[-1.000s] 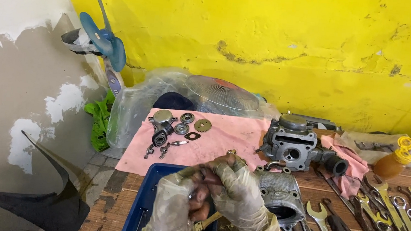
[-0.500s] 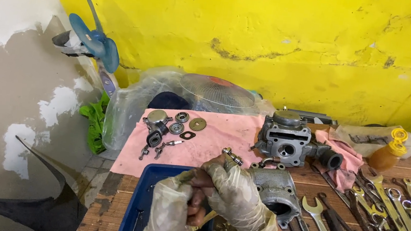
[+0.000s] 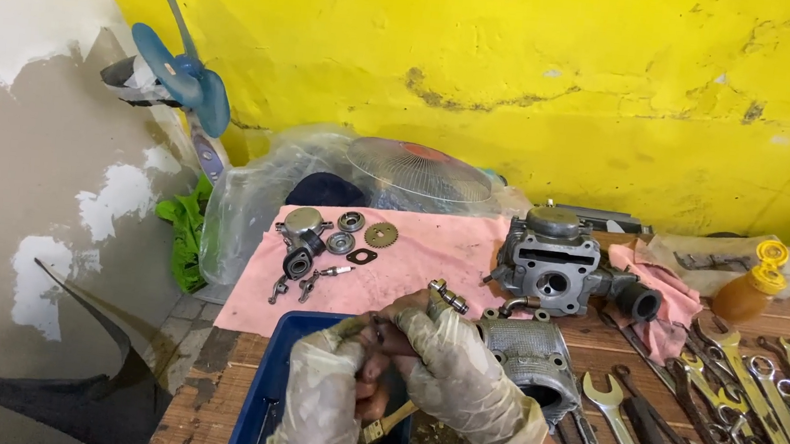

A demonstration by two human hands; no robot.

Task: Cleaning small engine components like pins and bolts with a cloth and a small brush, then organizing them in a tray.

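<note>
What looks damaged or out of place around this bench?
The blue fan at the left has bare blades, its wire guard lying apart on a plastic bag behind the pink cloth. Wall paint is peeling. Spanners lie in a loose heap.

Both hands (image 3: 418, 388) wear grimy, seemingly translucent whitish gloves.

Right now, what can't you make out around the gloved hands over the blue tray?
Head view only:
- Small metal part between the gloved left hand and right hand: fingers cover it, kind unclear.
- Blue plastic tray: hands hide its contents, bottom edge cuts it off.
- Wooden-handled brush: bristle end hidden behind the hands.
- Steel spanners: cut off at the bottom edge.
</note>
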